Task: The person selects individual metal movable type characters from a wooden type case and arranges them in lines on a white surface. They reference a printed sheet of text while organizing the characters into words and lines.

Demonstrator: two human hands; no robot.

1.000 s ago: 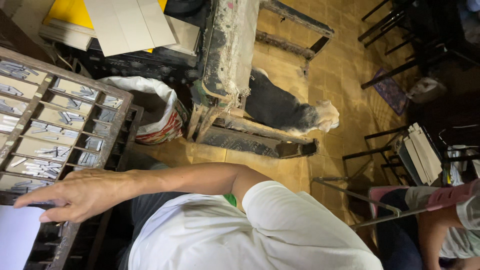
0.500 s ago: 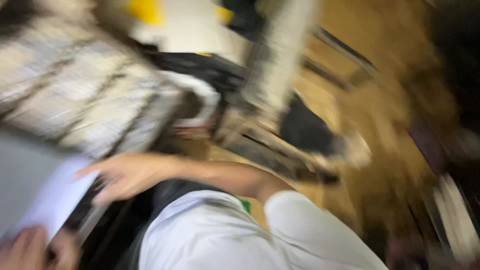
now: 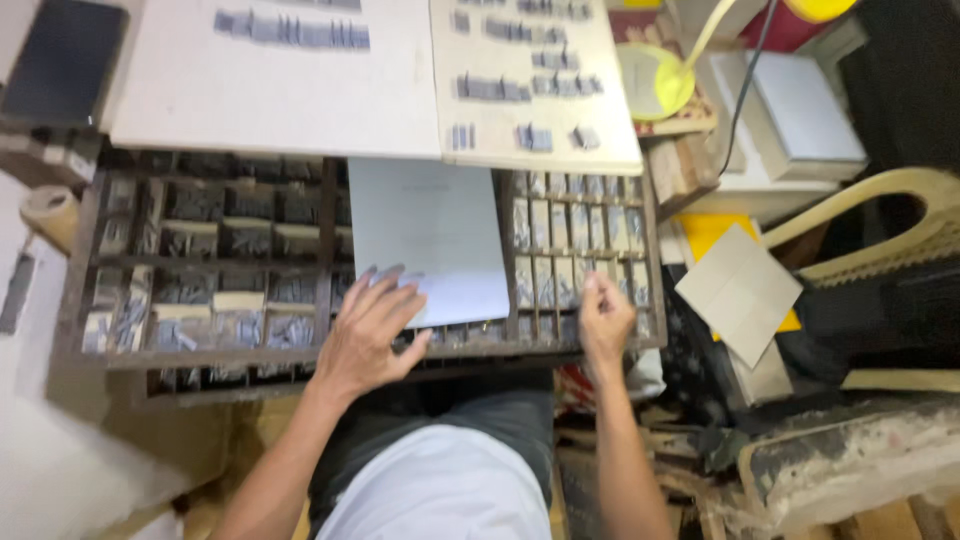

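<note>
Left hand (image 3: 368,335): spread flat, fingers pressing the sheet's lower edge.
Right hand (image 3: 604,318): pinched at tray (image 3: 300,355), contents unclear.
Paper sheet (image 3: 430,235): centre, light, floppy; lift by an edge, at 6 o'clock.

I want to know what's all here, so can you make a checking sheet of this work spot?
Surface: wooden tray split into many small boxes.
Job's things: sheet of paper lying on the tray; small grey metal pieces in the boxes.
Clutter: two pale boards carrying rows of metal pieces; tape roll; yellow card.
Hands: left hand flat on the paper's lower edge; right hand over the right boxes, fingers curled.
Cables: dark cable at top right.
Surroundings: cream plastic chair, stacked boxes.
</note>
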